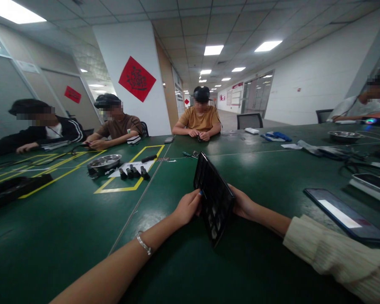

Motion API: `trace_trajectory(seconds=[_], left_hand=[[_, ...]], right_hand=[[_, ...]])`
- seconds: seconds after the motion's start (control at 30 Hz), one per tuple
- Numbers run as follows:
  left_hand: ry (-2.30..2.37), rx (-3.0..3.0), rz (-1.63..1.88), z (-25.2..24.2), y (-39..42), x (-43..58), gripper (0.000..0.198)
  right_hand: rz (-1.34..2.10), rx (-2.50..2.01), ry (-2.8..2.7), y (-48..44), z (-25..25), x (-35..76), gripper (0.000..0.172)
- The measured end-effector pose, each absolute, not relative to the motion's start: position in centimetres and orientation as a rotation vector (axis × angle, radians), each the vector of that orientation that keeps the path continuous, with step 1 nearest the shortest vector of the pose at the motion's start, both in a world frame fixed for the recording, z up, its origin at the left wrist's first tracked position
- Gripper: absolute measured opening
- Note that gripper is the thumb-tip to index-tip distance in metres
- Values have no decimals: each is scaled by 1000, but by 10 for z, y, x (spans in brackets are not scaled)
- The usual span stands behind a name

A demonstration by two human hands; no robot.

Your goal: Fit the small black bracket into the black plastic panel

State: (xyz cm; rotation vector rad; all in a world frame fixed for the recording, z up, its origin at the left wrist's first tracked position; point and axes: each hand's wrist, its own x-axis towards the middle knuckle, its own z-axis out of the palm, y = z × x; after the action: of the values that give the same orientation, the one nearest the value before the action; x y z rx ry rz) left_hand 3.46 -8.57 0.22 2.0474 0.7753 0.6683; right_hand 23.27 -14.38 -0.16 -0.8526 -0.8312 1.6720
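A thin black tablet [215,198] stands tilted above the table in front of me, its dark screen showing rows of dim small pictures. At its left edge, my left hand [189,206] is closed, with the thumb by the screen and a small blue spot near the thumb tip. My right hand [243,203] grips the far side from behind; the tablet hides most of those fingers. A silver bracelet [143,242] circles my left wrist, and a cream knitted sleeve [329,249] covers my right forearm.
A phone [345,213] with a lit white patch lies right on the green table [164,261]. Left stand several black cylindrical parts [133,172] and a metal bowl [105,164]. Pliers [191,154] lie beyond the tablet. Several people sit around, one person [200,120] opposite.
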Motion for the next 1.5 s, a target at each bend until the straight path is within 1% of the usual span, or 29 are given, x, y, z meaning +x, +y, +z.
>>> trace_trajectory(seconds=[0.1,0.3,0.37,0.57,0.77,0.93,1.33,1.5], left_hand=[[775,2041,670,1,-86,35,40],[848,2025,681,4,-88,37,46],[850,2042,669,5,-89,37,45],[842,2061,677,9,-92,36,41],[835,2071,679,10,-93,35,35],[828,2072,682,8,-92,36,39],[871,2111,660,12,-95,36,34],[847,2101,657,8,-91,36,38]], right_hand=[[1677,-844,-825,-144,-1,233,34],[1675,-852,-834,-142,-3,233,36],[1682,-856,-836,-141,-4,234,37],[1677,-836,-865,-141,-8,235,32],[1682,-825,-860,-141,-6,235,34],[1691,-843,-827,-142,-5,235,35],[1673,-846,-820,-143,-3,231,35],[1668,-855,-838,-143,-4,233,34]])
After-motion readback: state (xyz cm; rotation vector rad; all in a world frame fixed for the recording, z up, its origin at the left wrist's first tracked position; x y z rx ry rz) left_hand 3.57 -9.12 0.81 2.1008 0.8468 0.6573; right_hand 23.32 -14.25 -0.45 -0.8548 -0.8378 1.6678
